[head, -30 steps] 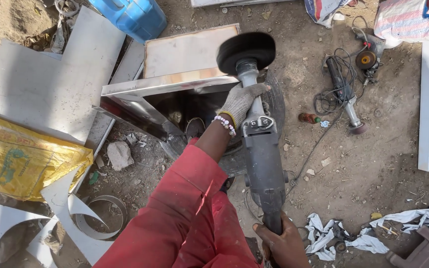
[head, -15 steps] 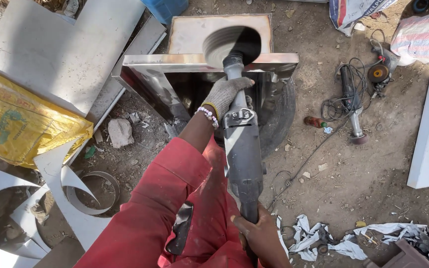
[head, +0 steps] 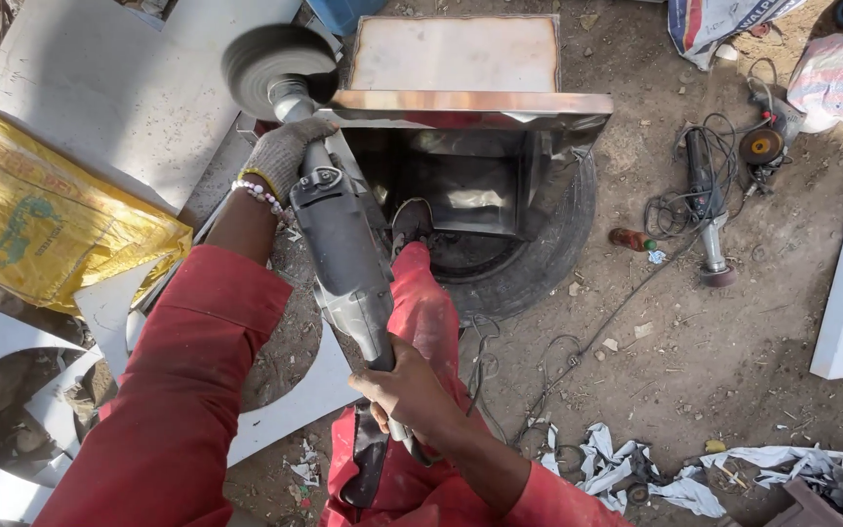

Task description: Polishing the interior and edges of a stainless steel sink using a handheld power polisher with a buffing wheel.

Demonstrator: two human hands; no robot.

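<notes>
**Entry: two-handed polisher at the corner of a steel box**

- Angle polisher (head: 343, 249): long grey body, held on a diagonal so its buffing wheel (head: 275, 70) meets the left end of the box's shiny rim.
- Left hand (head: 285, 151): grey-gloved, closed round the tool's neck just behind the wheel, placed to steer and press.
- Right hand (head: 404, 388): bare, gripping the rear handle, carrying the weight.
- Stainless steel box (head: 456, 54): lies on its side on an old tyre (head: 539, 259), which lifts it off the dirt.
- Spare grinder (head: 706, 210): lies on the ground well to the right, cord tangled.
- Yellow sack (head: 41, 234): left, beside cut white sheets.
</notes>
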